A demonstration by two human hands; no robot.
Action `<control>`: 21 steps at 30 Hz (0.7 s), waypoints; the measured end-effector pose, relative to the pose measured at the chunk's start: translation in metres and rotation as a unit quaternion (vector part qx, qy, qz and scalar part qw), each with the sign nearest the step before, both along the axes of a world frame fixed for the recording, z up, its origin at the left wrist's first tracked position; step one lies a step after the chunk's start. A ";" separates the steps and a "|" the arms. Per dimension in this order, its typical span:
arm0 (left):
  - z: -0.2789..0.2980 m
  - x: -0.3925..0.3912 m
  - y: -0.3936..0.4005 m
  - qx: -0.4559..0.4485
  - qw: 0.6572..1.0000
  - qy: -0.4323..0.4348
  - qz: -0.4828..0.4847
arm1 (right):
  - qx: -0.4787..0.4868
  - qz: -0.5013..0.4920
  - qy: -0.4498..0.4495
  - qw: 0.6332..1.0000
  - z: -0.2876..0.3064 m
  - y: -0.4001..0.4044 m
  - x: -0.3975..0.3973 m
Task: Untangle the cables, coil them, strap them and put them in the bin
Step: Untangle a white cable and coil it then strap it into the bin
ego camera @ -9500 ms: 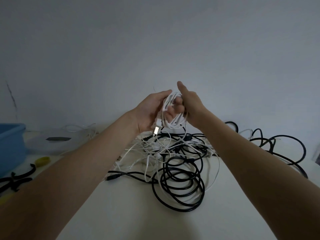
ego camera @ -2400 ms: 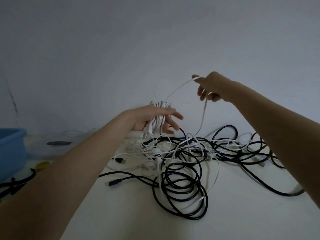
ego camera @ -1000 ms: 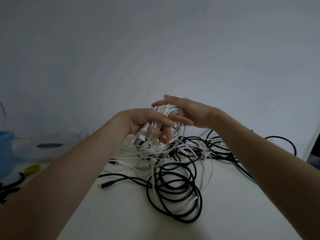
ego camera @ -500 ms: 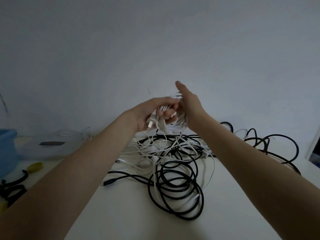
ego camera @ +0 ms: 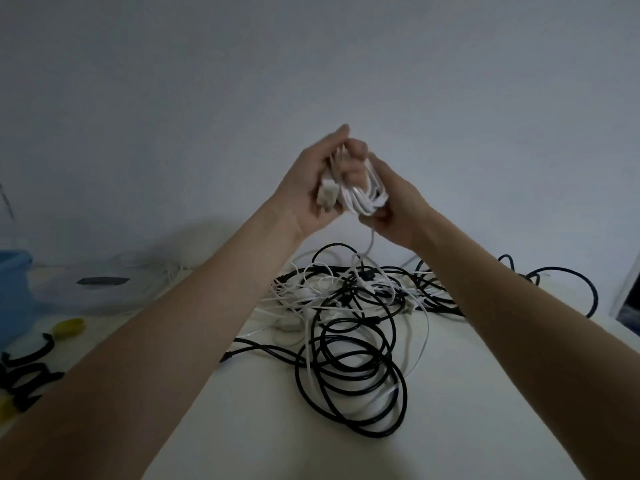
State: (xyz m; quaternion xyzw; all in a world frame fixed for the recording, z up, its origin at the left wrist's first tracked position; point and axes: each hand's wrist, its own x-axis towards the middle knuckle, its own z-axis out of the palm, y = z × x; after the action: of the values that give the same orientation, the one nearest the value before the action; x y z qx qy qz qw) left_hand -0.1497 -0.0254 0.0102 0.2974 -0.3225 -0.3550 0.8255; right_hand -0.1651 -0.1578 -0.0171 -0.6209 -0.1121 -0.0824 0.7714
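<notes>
Both hands are raised above the table and hold a coil of white cable (ego camera: 363,194) between them. My left hand (ego camera: 308,188) grips the coil and its white plug from the left. My right hand (ego camera: 391,202) cups the coil's lower end from the right. One white strand hangs from the coil down into the tangle of black and white cables (ego camera: 349,323) on the white table (ego camera: 242,427). A blue bin (ego camera: 14,292) stands at the far left edge.
Black straps (ego camera: 27,368) and yellow straps (ego camera: 67,327) lie on the table at the left. A clear plastic lid (ego camera: 93,285) sits behind them next to the bin. A black cable loops (ego camera: 568,289) off to the right near the table's edge. A bare wall stands behind.
Both hands have risen with the white coil. My right hand dropped from wrapping over the top to cupping the coil's lower end. The view has shifted slightly.
</notes>
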 end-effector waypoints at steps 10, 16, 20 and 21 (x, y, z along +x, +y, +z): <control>-0.006 0.033 -0.008 0.229 0.849 -0.308 0.364 | -0.592 -0.154 -0.067 0.788 0.003 0.025 -0.002; -0.012 0.035 0.002 0.386 0.643 -0.553 0.363 | -0.730 -0.293 -0.079 0.612 0.030 0.008 -0.013; -0.019 0.038 0.021 0.456 0.675 -0.535 0.222 | -0.662 -0.437 -0.030 0.608 0.043 -0.023 -0.015; -0.022 0.038 0.027 0.463 0.681 -0.525 0.214 | -0.631 -0.458 -0.012 0.627 0.046 -0.033 -0.018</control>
State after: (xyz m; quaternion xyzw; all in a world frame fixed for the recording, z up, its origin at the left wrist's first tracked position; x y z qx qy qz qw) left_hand -0.1112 0.0017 -0.0121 0.8404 -0.4248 -0.0586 0.3314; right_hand -0.1826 -0.1906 0.0292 -0.9259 0.1530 -0.3413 0.0527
